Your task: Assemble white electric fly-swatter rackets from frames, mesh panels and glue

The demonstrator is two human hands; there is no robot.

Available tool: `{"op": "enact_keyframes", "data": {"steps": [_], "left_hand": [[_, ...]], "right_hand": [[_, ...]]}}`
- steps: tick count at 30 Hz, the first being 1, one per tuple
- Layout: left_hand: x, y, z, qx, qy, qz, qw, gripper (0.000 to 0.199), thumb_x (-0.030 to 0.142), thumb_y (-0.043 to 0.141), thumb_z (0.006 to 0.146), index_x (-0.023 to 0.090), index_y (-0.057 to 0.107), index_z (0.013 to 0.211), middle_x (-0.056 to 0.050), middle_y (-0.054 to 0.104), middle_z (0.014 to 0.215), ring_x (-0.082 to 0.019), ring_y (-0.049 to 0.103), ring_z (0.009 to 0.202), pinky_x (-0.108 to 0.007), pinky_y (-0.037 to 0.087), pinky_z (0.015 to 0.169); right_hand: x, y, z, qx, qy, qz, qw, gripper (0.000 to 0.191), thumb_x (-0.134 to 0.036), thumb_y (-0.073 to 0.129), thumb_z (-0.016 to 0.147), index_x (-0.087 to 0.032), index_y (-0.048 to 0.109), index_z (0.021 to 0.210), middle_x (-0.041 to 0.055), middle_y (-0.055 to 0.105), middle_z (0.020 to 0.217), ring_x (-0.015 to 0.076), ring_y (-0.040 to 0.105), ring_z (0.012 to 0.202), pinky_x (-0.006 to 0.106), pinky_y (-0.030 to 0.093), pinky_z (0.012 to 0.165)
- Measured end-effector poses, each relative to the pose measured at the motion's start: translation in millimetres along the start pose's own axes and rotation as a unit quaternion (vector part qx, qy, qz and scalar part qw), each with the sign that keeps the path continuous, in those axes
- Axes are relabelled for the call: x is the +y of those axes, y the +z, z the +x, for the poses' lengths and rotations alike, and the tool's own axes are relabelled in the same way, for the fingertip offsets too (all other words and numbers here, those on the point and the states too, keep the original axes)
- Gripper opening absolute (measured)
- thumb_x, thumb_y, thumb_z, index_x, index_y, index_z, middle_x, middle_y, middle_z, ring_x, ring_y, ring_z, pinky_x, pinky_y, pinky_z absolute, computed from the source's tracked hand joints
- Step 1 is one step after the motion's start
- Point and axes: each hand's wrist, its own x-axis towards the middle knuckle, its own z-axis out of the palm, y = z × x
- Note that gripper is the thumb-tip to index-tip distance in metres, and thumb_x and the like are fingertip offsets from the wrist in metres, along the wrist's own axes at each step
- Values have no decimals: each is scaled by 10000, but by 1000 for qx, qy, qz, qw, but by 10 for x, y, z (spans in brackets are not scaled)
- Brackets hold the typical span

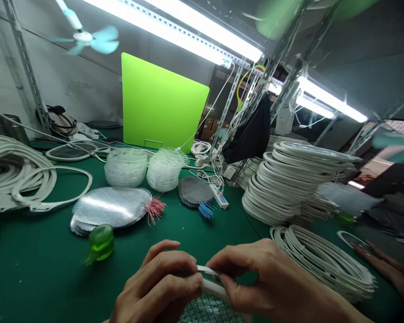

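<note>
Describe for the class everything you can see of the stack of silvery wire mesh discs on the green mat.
The stack of silvery wire mesh discs is a low, slightly fanned pile of rounded, shiny metal-looking mesh sheets. It lies flat on the green work mat. A tuft of pink wire ends sticks out at its right edge. Nothing rests on top.

Stacked plastic frames (283,193) on right of workbench (37,269); mesh discs (111,207) centre, coiled frames (16,170) left.

green workbench (37,264) holds stacked white frames (283,188) — silver mesh discs (111,207), a power strip (218,196)
</note>
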Motion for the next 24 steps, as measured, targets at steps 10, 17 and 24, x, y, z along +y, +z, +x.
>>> {"op": "enact_keyframes", "data": {"steps": [10, 17, 24], "left_hand": [[-155, -32, 30, 2, 2, -10, 1000, 236, -62, 614, 823, 135, 644, 949, -47, 652, 941, -146, 662, 911, -372, 523, 970], [-214, -87, 3, 28, -4, 17, 999, 134, 59, 624, 875, 175, 670, 925, -51, 659, 983, -158, 669, 915, -370, 554, 928], [-205, -202, -43, 8, 11, 22, 1000, 144, 104, 574, 922, 202, 671, 966, -55, 708, 987, -166, 691, 911, -420, 528, 966]], "right_hand": [[70, 69, 78, -5, 34, 96, 995, 225, -226, 609, 801, -189, 774, 950, -10, 687, 691, 83, 564, 590, 136, 397, 523], [115, -17, 79, -87, 71, 258, 960, 295, -340, 696, 811, -185, 742, 1058, 2, 700, 781, 96, 578, 674, 161, 434, 596], [-20, -106, -20, -143, 105, 286, 942, 429, -140, 708, 692, -218, 710, 1114, -9, 714, 841, 109, 615, 716, 141, 467, 591]]}}
